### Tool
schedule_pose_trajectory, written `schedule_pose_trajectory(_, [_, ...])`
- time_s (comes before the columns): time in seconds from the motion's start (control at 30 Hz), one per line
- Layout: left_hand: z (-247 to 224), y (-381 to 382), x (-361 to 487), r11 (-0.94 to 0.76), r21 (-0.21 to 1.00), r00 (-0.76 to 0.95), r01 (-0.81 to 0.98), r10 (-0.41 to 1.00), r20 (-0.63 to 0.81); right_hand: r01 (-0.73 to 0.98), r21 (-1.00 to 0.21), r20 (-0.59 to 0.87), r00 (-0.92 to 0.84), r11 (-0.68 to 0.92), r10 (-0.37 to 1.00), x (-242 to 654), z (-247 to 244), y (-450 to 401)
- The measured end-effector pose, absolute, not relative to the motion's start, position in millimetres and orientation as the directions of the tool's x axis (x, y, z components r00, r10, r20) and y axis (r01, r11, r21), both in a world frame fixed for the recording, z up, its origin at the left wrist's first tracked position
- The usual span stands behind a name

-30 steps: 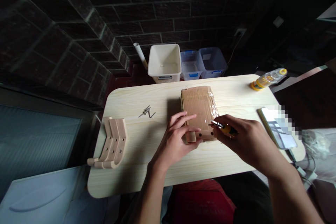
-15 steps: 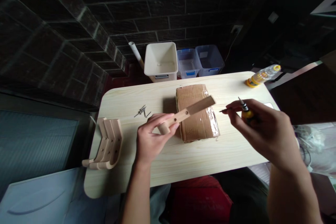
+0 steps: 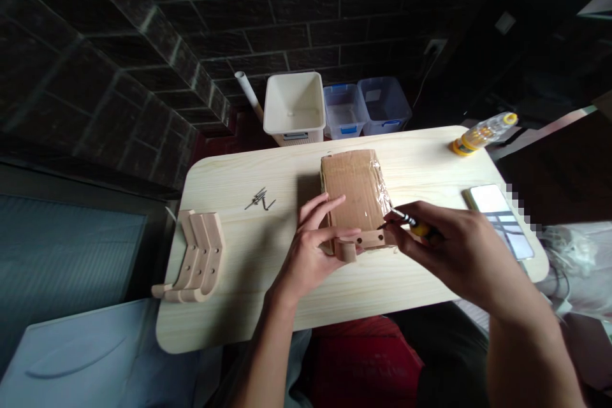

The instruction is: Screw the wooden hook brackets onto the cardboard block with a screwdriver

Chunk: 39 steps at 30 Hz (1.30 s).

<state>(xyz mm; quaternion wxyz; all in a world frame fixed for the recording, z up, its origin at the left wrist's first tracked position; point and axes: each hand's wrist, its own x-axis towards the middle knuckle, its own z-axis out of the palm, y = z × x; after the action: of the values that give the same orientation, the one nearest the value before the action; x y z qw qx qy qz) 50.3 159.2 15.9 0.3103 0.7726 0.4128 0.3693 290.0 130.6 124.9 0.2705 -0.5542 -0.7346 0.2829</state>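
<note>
My left hand [image 3: 306,258] is closed on a pale wooden hook [image 3: 370,240] with two dark screw holes, holding it against the near end of a taped cardboard box [image 3: 351,182]. Its index finger lies along the wood, and other fingers extend over the box top. My right hand [image 3: 461,245] grips a small screwdriver [image 3: 421,229] with a yellow and black handle. A thin dark screw [image 3: 383,225] sticks out from its fingertips, close above the hook's right hole. More wooden hooks [image 3: 203,255] lie side by side at the table's left end.
Several loose dark screws [image 3: 261,199] lie left of the box on the wooden table [image 3: 248,172]. A clear bottle with yellow ends [image 3: 482,134] stands at the back right, and a phone [image 3: 502,220] lies near the right edge. Plastic bins [image 3: 294,105] stand behind the table.
My left hand has lowered the wooden hook from above the box to its near end. My right hand has moved left and down, bringing screw and screwdriver to the hook.
</note>
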Motion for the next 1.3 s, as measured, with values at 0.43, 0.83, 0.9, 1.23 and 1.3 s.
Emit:
schedule_pose_trajectory(0.43, [15,158,46,-0.402,0.784,0.415,0.472,0.886,0.205,0.803,-0.511,-0.06,-0.389,0.306,0.919,264,88,134])
schedule_pose_trajectory(0.83, [17,158,44,-0.408,0.783,0.412,0.47,0.886,0.215,0.836,-0.405,-0.029,-0.416,0.37,0.909,256,86,134])
schedule_pose_trajectory(0.9, [17,158,44,-0.411,0.78,0.415,0.472,0.884,0.215,0.84,-0.397,-0.015,-0.409,0.37,0.912,255,85,134])
schedule_pose_trajectory(1.23, [19,159,42,-0.425,0.775,0.439,0.468,0.873,0.214,0.846,-0.39,-0.054,-0.414,0.362,0.909,254,84,136])
schedule_pose_trajectory(1.3, [19,159,42,-0.427,0.773,0.44,0.469,0.872,0.215,0.837,-0.4,-0.048,-0.427,0.374,0.903,255,85,134])
